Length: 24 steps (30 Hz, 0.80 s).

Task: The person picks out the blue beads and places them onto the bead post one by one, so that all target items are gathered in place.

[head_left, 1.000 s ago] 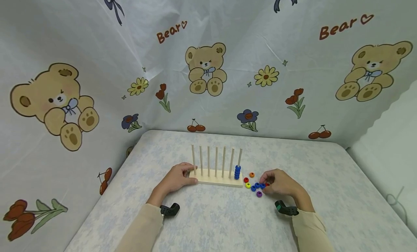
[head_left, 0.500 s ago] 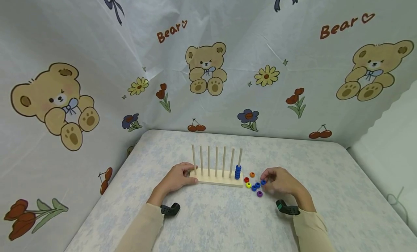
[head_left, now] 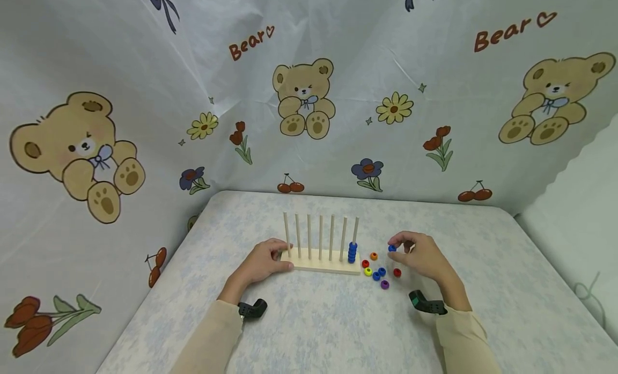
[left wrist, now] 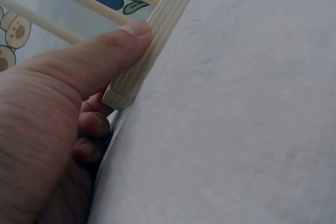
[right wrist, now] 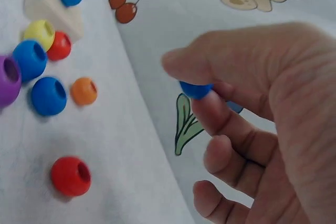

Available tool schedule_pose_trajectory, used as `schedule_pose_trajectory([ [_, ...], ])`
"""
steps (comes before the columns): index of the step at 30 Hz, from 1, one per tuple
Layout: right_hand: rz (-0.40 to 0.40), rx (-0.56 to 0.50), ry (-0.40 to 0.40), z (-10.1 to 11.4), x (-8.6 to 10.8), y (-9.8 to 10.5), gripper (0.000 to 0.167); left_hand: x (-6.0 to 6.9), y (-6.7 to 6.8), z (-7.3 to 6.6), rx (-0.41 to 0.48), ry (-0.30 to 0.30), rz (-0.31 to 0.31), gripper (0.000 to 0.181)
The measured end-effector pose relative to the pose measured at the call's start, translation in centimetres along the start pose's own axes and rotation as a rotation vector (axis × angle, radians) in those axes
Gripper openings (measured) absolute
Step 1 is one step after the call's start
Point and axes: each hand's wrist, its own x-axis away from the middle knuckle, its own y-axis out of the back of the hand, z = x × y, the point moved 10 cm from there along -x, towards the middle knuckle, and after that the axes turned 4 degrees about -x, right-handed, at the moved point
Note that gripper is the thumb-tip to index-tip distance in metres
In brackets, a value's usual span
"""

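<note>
A wooden base [head_left: 318, 262] with several upright pegs stands mid-table. Blue beads [head_left: 352, 253] are stacked on its rightmost peg. The left hand [head_left: 260, 264] grips the base's left end; in the left wrist view its thumb lies along the wooden edge [left wrist: 157, 40]. Right of the base, the right hand [head_left: 425, 256] pinches a blue bead [head_left: 392, 248] between thumb and fingers, raised above the table; the same bead [right wrist: 196, 89] shows under the thumb in the right wrist view.
Loose beads lie right of the base: orange [head_left: 374, 256], yellow [head_left: 368, 271], purple [head_left: 384, 284], two blue [head_left: 376, 276] and two red, one [head_left: 397, 272] nearer the right hand. A bear-printed sheet [head_left: 347, 148] hangs behind the table.
The right hand has lifted a blue bead up and away from the loose ones, uncovering the red bead below it. The left hand keeps its grip on the base.
</note>
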Motion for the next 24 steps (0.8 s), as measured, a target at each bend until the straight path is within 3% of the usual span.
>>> schedule_pose_trajectory([
  [4, -0.122, 0.014, 0.024, 1.3, 0.1, 1.8, 0.021, 0.1, 0.1, -0.2, 0.009, 0.004, 0.0, 0.052],
  [12, -0.287, 0.018, 0.114, 3.4, 0.5, 3.8, 0.023, 0.1, 0.1, -0.2, 0.021, 0.005, 0.002, 0.052],
  [17, -0.333, -0.011, 0.101, 3.7, 0.7, 4.4, 0.025, 0.1, 0.0, -0.1, 0.035, 0.009, 0.004, 0.052],
  [24, -0.328, -0.053, 0.112, 4.2, 0.6, 4.3, 0.026, 0.0, 0.0, 0.0, 0.023, -0.004, -0.002, 0.051],
])
